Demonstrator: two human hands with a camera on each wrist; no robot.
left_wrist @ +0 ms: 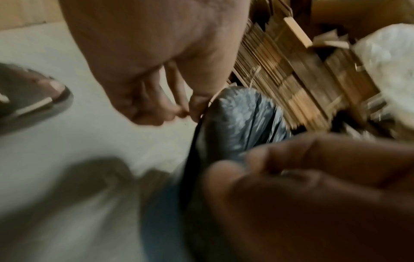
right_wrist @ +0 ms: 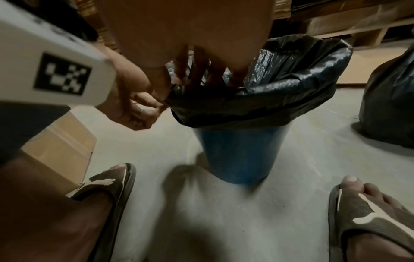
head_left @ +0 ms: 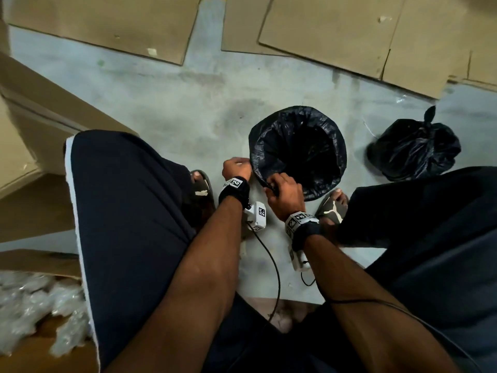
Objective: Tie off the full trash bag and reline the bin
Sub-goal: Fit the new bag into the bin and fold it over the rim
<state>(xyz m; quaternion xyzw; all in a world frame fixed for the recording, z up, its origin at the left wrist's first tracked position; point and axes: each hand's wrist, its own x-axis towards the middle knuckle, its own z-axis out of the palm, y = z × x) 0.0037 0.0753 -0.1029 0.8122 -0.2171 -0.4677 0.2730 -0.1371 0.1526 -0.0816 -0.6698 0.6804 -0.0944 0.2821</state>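
Observation:
A blue bin (right_wrist: 237,150) stands on the floor between my feet, with a fresh black liner (head_left: 297,152) draped over its rim and open at the top. My left hand (head_left: 238,165) pinches the liner's hem at the near-left of the rim, fingers curled (left_wrist: 188,111). Just to its right, my right hand (head_left: 274,185) grips the near edge of the liner, fingers hooked over the rim (right_wrist: 201,79). The full black trash bag (head_left: 414,149) sits knotted on the floor to the right of the bin, apart from it.
Flattened cardboard sheets (head_left: 336,30) cover the floor beyond the bin. Cardboard boxes (head_left: 32,135) stand at the left, and crumpled clear plastic (head_left: 35,300) lies at the lower left. My sandalled feet (right_wrist: 107,184) flank the bin. Camera cables (head_left: 269,254) hang from both wrists.

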